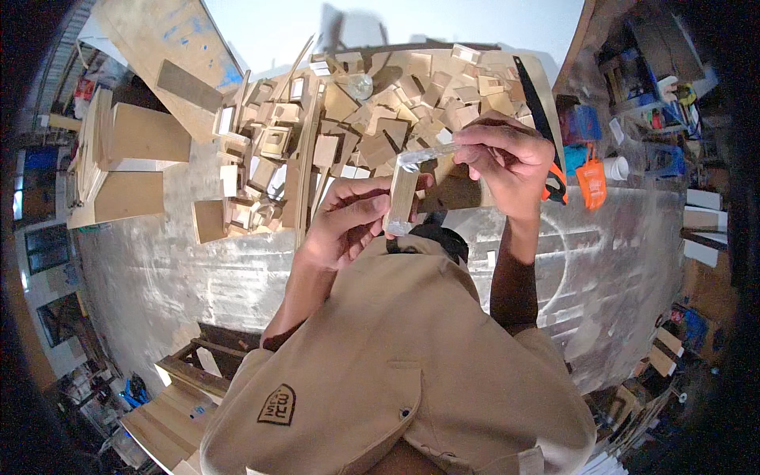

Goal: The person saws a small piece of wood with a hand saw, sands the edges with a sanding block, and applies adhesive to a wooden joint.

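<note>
My left hand (pixel 348 218) is closed around a small light wooden block (pixel 403 194), held upright in front of my chest. Glossy whitish stuff shows at the block's lower end. Between the thumb and fingertips of my right hand (pixel 507 154) is a thin, pale stick (pixel 431 153) with shiny whitish matter along it. Its tip touches or nearly touches the block's top end; exact contact is hard to make out. Beyond both hands, many small wooden offcuts (pixel 392 127) lie heaped on a table.
A handsaw (pixel 535 111) with a black blade and orange handle lies at the table's right edge. An orange bag (pixel 590 182) hangs farther right. Long wooden strips (pixel 309 150) lie among the offcuts. Large boards (pixel 142 138) stand at left. A clear round glass (pixel 359 85) sits behind.
</note>
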The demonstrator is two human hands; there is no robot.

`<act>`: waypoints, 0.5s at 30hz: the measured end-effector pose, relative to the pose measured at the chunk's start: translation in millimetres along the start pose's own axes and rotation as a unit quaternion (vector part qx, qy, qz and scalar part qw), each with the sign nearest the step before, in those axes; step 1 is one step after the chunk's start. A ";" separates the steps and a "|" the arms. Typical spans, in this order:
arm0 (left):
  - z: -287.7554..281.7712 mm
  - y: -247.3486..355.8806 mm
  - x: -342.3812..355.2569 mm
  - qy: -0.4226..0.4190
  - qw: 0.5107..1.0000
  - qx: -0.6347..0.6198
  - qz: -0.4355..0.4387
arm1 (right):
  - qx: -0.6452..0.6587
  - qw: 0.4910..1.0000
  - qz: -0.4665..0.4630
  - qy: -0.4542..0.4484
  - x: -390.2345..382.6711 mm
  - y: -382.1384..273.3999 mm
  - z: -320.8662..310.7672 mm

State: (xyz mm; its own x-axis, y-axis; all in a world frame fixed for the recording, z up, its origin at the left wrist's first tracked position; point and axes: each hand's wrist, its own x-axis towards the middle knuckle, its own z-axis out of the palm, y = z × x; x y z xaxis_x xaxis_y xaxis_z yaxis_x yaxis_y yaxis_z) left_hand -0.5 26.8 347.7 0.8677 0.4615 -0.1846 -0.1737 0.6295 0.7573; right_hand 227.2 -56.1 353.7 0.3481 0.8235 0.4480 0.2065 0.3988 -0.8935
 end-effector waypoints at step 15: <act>-27.1 18.5 -8.6 -0.075 0.980 -0.162 -0.086 | -0.041 0.992 0.045 -0.107 10.6 7.3 -3.7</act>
State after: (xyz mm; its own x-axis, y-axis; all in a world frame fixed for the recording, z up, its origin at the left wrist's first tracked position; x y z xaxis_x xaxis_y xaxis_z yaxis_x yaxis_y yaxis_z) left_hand -23.8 51.5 346.3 0.9515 0.2494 -0.1800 -0.1361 0.8664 0.4805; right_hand 235.7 -46.0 352.1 0.1673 0.9250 0.3410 0.2603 0.2922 -0.9203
